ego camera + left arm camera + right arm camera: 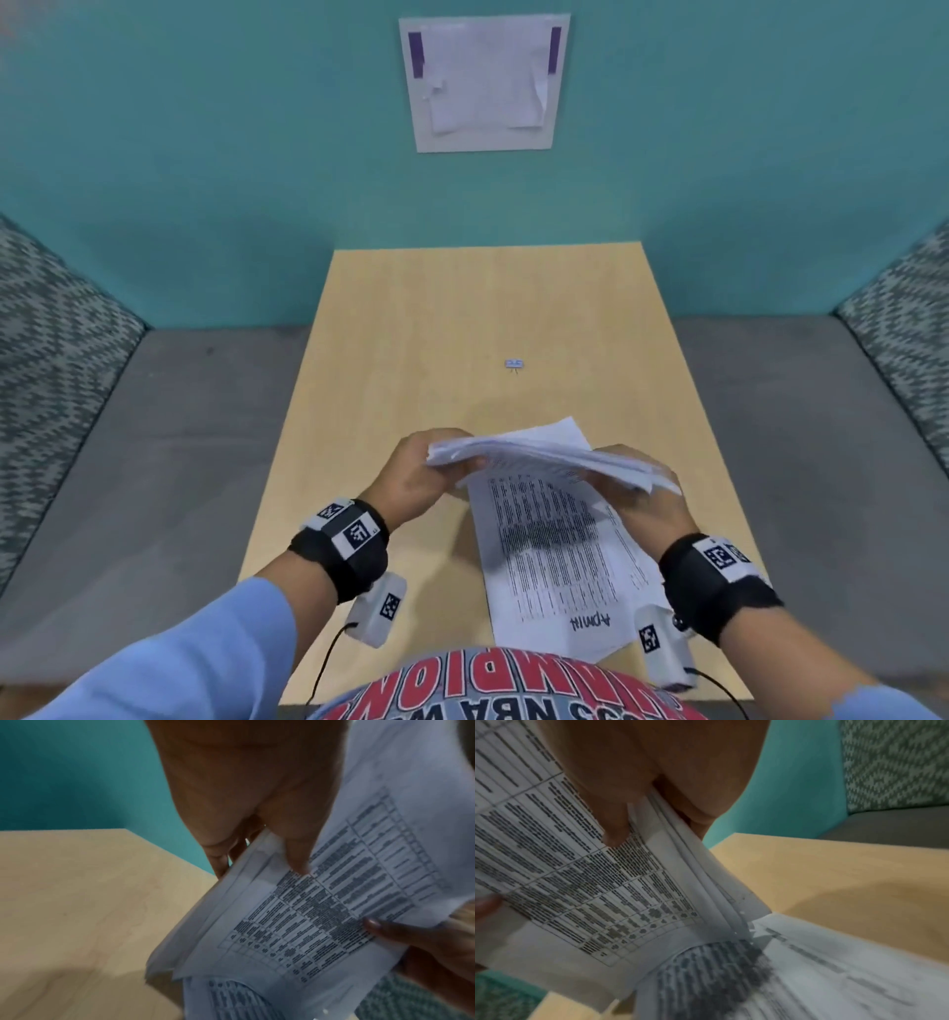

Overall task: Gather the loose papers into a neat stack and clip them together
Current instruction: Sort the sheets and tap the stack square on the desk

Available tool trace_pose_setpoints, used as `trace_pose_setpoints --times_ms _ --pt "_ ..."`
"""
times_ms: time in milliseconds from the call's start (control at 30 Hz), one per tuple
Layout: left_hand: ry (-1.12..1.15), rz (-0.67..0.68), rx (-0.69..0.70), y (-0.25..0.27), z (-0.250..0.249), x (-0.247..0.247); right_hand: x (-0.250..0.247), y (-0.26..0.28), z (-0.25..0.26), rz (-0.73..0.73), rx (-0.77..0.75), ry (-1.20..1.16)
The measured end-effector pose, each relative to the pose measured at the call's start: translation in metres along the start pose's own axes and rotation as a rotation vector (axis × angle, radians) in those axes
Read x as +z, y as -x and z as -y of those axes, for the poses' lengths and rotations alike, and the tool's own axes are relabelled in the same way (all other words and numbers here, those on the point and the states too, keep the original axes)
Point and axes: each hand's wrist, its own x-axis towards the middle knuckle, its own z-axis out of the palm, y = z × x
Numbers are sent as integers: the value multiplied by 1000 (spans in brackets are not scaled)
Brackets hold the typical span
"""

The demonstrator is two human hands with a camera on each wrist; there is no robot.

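While both hands grip papers (544, 455), one sheet (554, 560) on table (411, 318)

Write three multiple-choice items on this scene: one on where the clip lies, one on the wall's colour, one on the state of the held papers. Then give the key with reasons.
1. Where is the binder clip?
A. on the table beyond the hands
B. in the left hand
C. on the papers

2. What colour is the wall?
A. red
B. teal
C. white

3. How is the paper stack held?
A. lying flat and untouched
B. by the left hand and right hand at opposite ends, above a printed sheet
C. already clipped

Key: 1 A, the clip lies alone on the table; 2 B, the wall behind is teal; 3 B, both hands grip the stack's ends.
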Motion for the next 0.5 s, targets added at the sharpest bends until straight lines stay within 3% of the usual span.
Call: trace_pose_setpoints --times_ms 133,300,433,500 --pt "127 -159 -2 0 -11 -4 1 -3 4 -106 11 -87" --pt "130 -24 -43 11 0 -7 3 7 1 20 65 -95" --pt "134 -106 -15 13 0 -10 4 3 -1 14 80 5" --pt "196 -156 -1 14 -5 -14 4 4 9 -13 26 -64"
